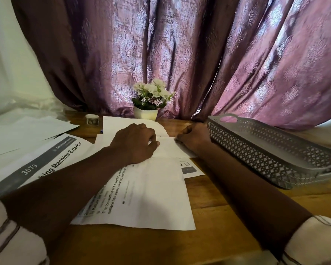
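Centre of frame: folded white sheet (pixel 169 150) on a wooden table (pixel 218 199). The left hand (pixel 136 144) rests on it, fingers curled; whether they clasp it cannot be told. The right hand (pixel 195 138) pinches its right edge. Right: grey perforated tray (pixel 256 150), just beside the right wrist. Behind: flower pot (pixel 145 114), purple curtain (pixel 180 54). Lower left: printed sheets (pixel 65 155) reading "3079", "Machine Exterior", "surface has stains".

Cannot see the left part of the folded paper (pixel 170 149), under the left hand (pixel 136 142). Cannot read blurred small print on the front sheet (pixel 153 199). Cannot follow the basket (pixel 266 155) past the right edge.
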The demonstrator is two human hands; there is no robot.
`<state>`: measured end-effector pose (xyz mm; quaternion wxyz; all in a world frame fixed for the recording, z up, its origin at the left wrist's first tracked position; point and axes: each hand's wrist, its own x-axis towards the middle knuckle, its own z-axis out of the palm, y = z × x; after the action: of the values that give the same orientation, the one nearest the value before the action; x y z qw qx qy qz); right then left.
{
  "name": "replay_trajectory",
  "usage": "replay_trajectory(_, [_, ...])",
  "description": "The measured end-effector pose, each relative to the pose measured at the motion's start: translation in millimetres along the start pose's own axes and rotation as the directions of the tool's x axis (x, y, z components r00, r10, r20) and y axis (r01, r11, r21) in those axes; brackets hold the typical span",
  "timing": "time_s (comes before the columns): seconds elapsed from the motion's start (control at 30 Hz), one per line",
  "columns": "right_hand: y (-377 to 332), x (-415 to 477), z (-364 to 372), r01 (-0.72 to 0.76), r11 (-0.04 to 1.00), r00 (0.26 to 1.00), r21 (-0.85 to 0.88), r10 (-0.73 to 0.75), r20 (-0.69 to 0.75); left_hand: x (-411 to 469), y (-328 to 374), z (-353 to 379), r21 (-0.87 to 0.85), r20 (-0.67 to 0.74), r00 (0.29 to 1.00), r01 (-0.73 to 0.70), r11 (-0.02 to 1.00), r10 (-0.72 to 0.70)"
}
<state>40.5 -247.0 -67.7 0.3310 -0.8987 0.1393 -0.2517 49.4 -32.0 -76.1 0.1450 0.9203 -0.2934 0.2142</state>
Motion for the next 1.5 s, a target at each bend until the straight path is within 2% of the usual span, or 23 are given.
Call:
replay_trajectory(0.3, [0.2, 1.5, 3.3, 0.004, 0.994, 1.0, -0.11, -0.006, -0.016, -1.1, 1.2, -1.6, -0.012, -0.001, 1.0, 0.004, 1.0, -0.004])
replay_trajectory(0.6, [-1.9, -0.1, 4.1, 0.019, 0.992, 0.999, -0.128, -0.024, -0.041, -2.0, 0.3, -0.8, -0.025, -0.003, 1.0, 0.013, 1.0, -0.013])
replay_trajectory(0.73, [-2.2, -0.4, 2.3, 0.115, 0.963, 0.993, -0.242, -0.109, 0.04, -3.0, 0.6, -1.4, -0.026, 0.005, 1.0, 0.015, 1.0, -0.015])
replay_trajectory(0.83, [-4.1, 1.4, 1.3, 0.134, 0.947, 0.991, -0.291, -0.128, 0.04, -3.0, 0.8, -1.5, -0.032, 0.006, 1.0, 0.022, 0.999, -0.022])
replay_trajectory(1.07, [-4.4, 7.0, 0.4, 0.144, 0.945, 0.989, -0.294, -0.126, 0.079, -1.8, -1.8, 1.3, -0.039, 0.009, 1.0, 0.025, 0.999, -0.025])
replay_trajectory(1.33, [0.5, 12.6, -11.3, 0.261, 0.941, 0.949, -0.216, -0.21, 0.234, 0.1, -5.6, 4.9, -0.087, 0.002, 0.999, 0.04, 0.995, -0.04])
replay_trajectory(1.5, [3.7, 13.9, -16.7, 0.346, 0.914, 0.918, -0.211, -0.283, 0.279, 0.9, -6.3, 6.0, -0.094, -0.002, 0.999, 0.047, 0.994, -0.047])
